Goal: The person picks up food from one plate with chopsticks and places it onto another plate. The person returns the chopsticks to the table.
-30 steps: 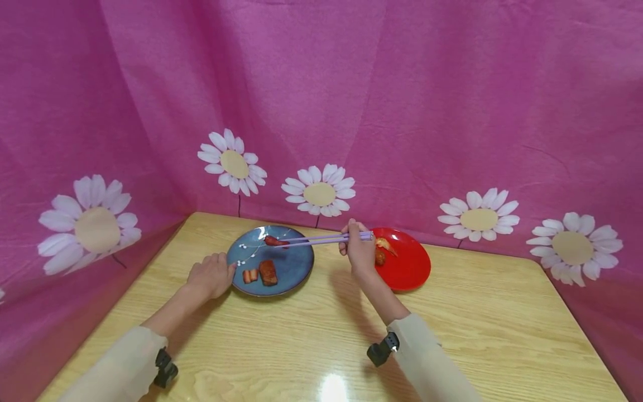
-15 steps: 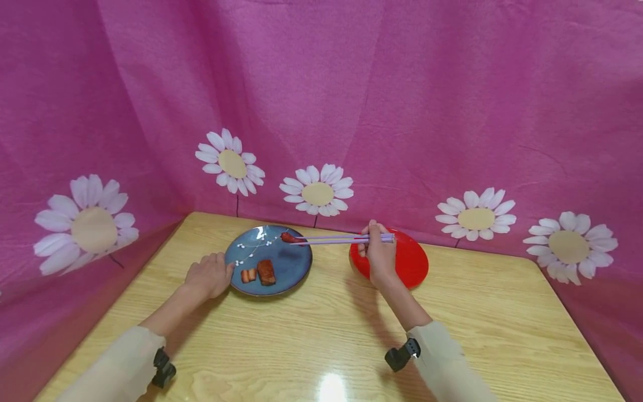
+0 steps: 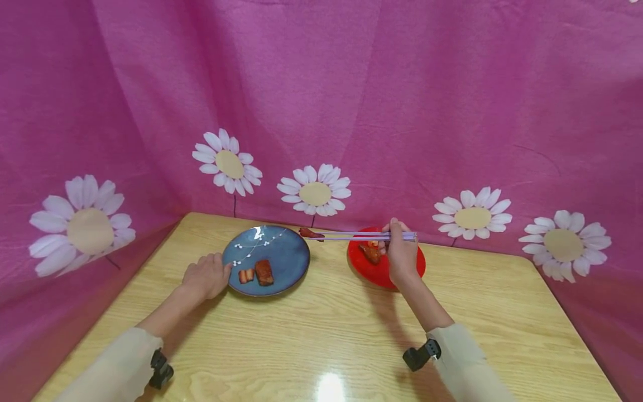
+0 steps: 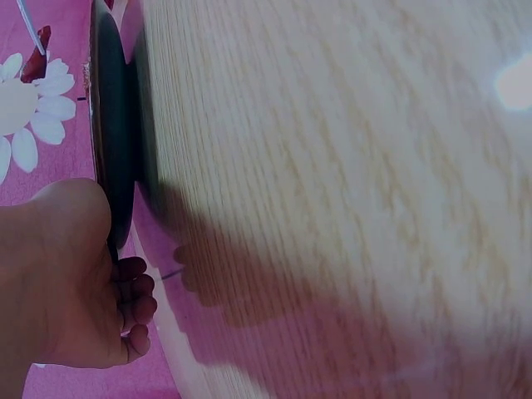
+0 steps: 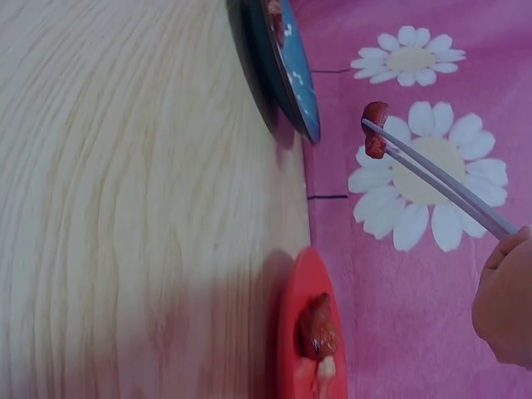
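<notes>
My right hand (image 3: 403,257) grips a pair of lilac chopsticks (image 3: 351,236), held level over the red plate (image 3: 384,276) and pointing left. Their tips pinch a small reddish-brown piece of food (image 3: 311,234), which the right wrist view shows raised well above the table. In the head view that piece overlaps the far right rim of the blue plate (image 3: 288,268). The left hand (image 3: 207,275) holds the blue plate's left rim, its fingers curled at the edge. On that plate lie a brown block of meat (image 3: 263,272) and a smaller striped meat piece (image 3: 246,276).
On the red plate are a glazed brown food piece (image 5: 318,328) and a paler one (image 5: 325,374). Both plates stand toward the back of the wooden table (image 3: 281,346). Behind it hangs a pink cloth (image 3: 311,111) with printed daisies.
My right hand has moved to the right, carrying the chopsticks and the pinched food from above the blue plate to its right rim. The left hand stays at the plate.
</notes>
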